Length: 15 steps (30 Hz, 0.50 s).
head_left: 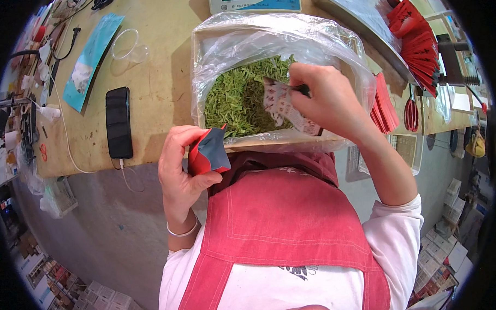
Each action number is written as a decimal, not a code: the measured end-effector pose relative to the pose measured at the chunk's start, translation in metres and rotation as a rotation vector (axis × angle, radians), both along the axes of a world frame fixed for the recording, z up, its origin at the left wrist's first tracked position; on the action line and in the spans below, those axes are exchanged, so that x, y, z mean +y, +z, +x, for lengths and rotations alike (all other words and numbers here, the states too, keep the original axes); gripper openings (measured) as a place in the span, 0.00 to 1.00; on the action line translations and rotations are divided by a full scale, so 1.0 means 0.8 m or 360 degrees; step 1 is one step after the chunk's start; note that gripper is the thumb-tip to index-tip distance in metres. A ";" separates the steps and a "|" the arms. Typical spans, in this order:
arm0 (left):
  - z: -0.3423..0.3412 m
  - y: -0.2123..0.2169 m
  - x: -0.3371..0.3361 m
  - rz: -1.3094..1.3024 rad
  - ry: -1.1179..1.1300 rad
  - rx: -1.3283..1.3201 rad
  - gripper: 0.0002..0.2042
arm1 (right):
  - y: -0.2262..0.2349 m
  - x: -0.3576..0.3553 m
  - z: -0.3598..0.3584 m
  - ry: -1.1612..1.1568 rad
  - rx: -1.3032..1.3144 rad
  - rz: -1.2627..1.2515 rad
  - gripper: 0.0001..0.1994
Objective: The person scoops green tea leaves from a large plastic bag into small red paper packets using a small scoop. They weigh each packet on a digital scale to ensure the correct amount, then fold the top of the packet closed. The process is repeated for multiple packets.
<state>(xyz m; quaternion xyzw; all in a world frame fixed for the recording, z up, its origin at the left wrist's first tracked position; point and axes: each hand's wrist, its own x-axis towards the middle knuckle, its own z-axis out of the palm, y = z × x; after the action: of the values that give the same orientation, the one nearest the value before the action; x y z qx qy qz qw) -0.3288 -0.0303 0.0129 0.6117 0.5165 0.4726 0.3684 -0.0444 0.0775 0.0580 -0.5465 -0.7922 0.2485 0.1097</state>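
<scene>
My left hand (176, 165) is closed round a small red pouch (209, 153), whose dark grey inside shows at its open mouth. The pouch is held just off the near left corner of a shallow box (269, 142) lined with clear plastic. Loose, dried green leaves (232, 95) lie in the box, with a darker hollow near their middle. Over the leaves my right hand (328, 95) grips a white scoop (281, 102) with a reddish pattern and a dark edge. Its lower end is at the leaves; whether it carries any cannot be made out.
An electronic scale (253, 3) stands beyond the box. To the left lie a phone (118, 122) on a cable, a clear plastic cup (129, 47) and a light blue pouch (94, 62). Fanned red pouches (416, 42) and a metal tray (358, 25) are at right.
</scene>
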 end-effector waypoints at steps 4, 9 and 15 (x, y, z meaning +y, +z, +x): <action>0.000 0.002 -0.001 -0.0005 0.0003 0.0001 0.43 | -0.011 0.000 -0.010 0.0048 0.0098 -0.0080 0.07; -0.003 -0.004 -0.003 0.0031 0.0012 0.0052 0.43 | 0.001 0.023 0.017 0.0015 -0.0061 0.0000 0.08; -0.004 -0.003 -0.002 0.0043 -0.0009 0.0068 0.43 | 0.006 0.021 0.003 0.0195 -0.0171 -0.0058 0.06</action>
<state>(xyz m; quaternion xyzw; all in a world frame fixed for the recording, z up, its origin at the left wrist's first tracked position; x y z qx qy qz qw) -0.3318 -0.0322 0.0103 0.6280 0.5161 0.4653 0.3503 -0.0421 0.0943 0.0629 -0.5115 -0.8242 0.2393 0.0416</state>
